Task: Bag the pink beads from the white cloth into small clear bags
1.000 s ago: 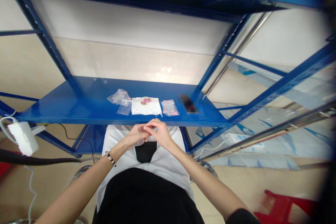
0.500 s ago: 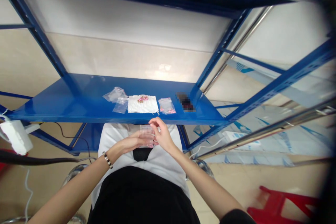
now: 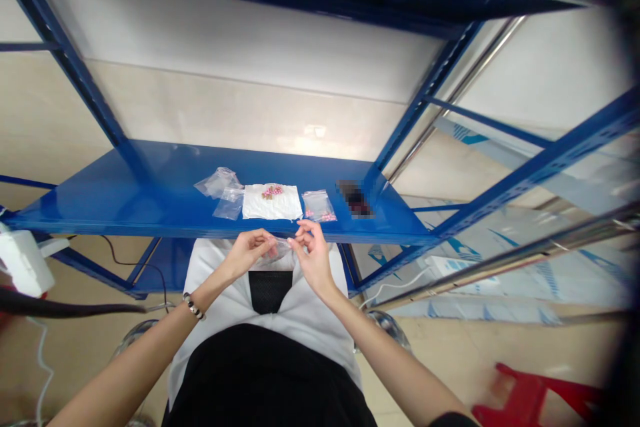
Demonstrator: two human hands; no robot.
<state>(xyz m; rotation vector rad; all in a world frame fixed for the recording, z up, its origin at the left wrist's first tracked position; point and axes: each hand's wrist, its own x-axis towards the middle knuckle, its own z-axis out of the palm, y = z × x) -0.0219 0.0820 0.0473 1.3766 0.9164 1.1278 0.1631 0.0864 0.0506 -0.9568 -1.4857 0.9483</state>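
My left hand (image 3: pixel 249 251) and my right hand (image 3: pixel 311 255) pinch the two ends of a small clear plastic bag (image 3: pixel 283 248), held just in front of the blue shelf's (image 3: pixel 125 203) front edge. On the shelf beyond lies a white cloth (image 3: pixel 273 203) with a small heap of pink beads (image 3: pixel 271 192). Right of the cloth lies a clear bag with pink beads (image 3: pixel 320 206). Left of it lie empty clear bags (image 3: pixel 223 190).
A small dark object (image 3: pixel 355 198) lies on the shelf by the right upright. A white box with cables (image 3: pixel 20 263) hangs at the left. A red stool (image 3: pixel 540 397) stands on the floor at lower right. A metal rail (image 3: pixel 500 263) runs along the right.
My hands have risen toward the shelf edge and spread slightly apart, stretching the small bag between them. The view has shifted a little.
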